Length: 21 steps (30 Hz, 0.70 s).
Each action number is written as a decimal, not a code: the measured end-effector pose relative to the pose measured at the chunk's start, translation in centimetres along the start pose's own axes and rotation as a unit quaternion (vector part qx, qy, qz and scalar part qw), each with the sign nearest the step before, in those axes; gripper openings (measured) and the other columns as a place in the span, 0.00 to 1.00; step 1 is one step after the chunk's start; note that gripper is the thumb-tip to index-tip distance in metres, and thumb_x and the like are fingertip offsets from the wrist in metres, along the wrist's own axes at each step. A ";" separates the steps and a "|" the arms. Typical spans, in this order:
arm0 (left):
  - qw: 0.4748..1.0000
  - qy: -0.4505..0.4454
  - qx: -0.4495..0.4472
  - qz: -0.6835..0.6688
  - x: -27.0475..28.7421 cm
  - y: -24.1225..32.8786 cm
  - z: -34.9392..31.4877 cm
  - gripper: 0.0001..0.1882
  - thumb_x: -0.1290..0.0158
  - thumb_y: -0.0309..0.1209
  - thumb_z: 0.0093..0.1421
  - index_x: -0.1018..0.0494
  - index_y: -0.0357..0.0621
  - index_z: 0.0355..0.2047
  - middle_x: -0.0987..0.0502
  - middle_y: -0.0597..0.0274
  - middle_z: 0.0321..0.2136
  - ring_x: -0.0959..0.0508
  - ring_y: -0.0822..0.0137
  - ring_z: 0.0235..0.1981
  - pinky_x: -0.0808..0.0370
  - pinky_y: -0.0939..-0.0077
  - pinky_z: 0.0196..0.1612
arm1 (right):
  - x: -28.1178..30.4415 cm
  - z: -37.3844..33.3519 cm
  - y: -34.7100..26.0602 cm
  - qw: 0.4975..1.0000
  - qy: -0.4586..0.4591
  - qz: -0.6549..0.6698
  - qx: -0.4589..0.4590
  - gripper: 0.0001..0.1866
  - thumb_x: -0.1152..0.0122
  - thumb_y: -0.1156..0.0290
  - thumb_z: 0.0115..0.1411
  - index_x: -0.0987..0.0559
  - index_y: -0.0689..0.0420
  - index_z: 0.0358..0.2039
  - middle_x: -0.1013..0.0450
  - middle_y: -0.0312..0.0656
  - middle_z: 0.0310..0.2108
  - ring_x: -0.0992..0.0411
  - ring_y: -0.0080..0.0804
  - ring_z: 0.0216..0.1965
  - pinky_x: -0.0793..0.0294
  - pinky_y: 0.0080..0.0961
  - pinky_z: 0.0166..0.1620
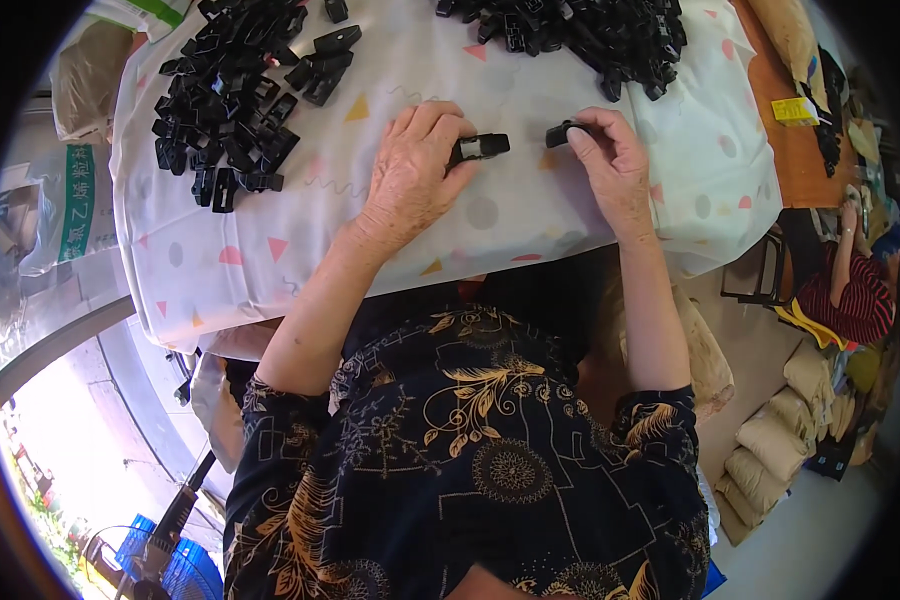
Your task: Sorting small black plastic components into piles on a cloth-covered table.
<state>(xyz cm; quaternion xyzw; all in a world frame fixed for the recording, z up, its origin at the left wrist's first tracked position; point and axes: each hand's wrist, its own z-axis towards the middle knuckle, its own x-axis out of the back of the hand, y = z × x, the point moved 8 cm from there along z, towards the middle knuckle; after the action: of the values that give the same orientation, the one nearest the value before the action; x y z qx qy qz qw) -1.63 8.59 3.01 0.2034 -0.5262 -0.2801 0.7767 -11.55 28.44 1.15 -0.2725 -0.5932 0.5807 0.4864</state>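
Observation:
My left hand (pixel 420 160) is closed around a black plastic part (pixel 484 147) with a pale grey patch, its end sticking out to the right past thumb and fingers. Across a short gap, my right hand (pixel 613 165) pinches a smaller black plastic piece (pixel 558 133) between thumb and fingers. The two pieces are apart, both just over the patterned white tablecloth (pixel 390 260). A pile of black plastic parts (pixel 220 100) lies at the far left, and a second pile of black parts (pixel 610 40) lies at the far right. My fingers hide much of what they grip.
A brown wooden table (pixel 805 160) with a yellow box (pixel 794 111) adjoins on the right. Beyond it sits another person in a striped top (pixel 850 295). Stacked tan sacks (pixel 775 440) stand on the floor. A blue fan (pixel 175 565) is at lower left.

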 end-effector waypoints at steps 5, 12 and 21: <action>1.000 -0.012 0.007 -0.007 -0.2 -0.2 -0.1 0.20 0.36 0.28 0.48 0.27 0.43 0.42 0.28 0.59 0.47 0.29 0.54 0.50 0.33 0.60 0.55 | -1.0 0.4 -1.8 0.964 -0.061 -0.259 0.014 0.11 0.38 0.69 0.65 0.22 0.59 0.44 0.25 0.34 0.36 0.30 0.24 0.28 0.30 0.20 0.34; 0.999 0.021 0.040 0.012 0.8 -0.9 -0.9 0.20 0.35 0.29 0.48 0.27 0.44 0.42 0.29 0.56 0.50 0.29 0.53 0.52 0.34 0.59 0.55 | -2.1 0.2 -5.9 0.939 -0.106 -0.284 0.161 0.12 0.36 0.74 0.61 0.21 0.61 0.45 0.25 0.42 0.40 0.26 0.34 0.32 0.25 0.25 0.38; 0.999 -0.008 0.008 0.030 0.4 -0.8 -0.9 0.18 0.37 0.30 0.50 0.26 0.45 0.42 0.29 0.59 0.50 0.30 0.55 0.54 0.34 0.59 0.55 | -3.9 0.2 -6.1 0.966 -0.103 -0.177 0.159 0.17 0.34 0.83 0.52 0.20 0.59 0.44 0.24 0.42 0.40 0.26 0.40 0.40 0.24 0.29 0.41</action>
<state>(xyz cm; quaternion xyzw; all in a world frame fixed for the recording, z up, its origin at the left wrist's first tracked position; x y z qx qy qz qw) -0.88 7.78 2.45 0.1917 -0.5409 -0.2540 0.7785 -8.78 23.85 5.98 -0.0209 -0.5787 0.5976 0.5545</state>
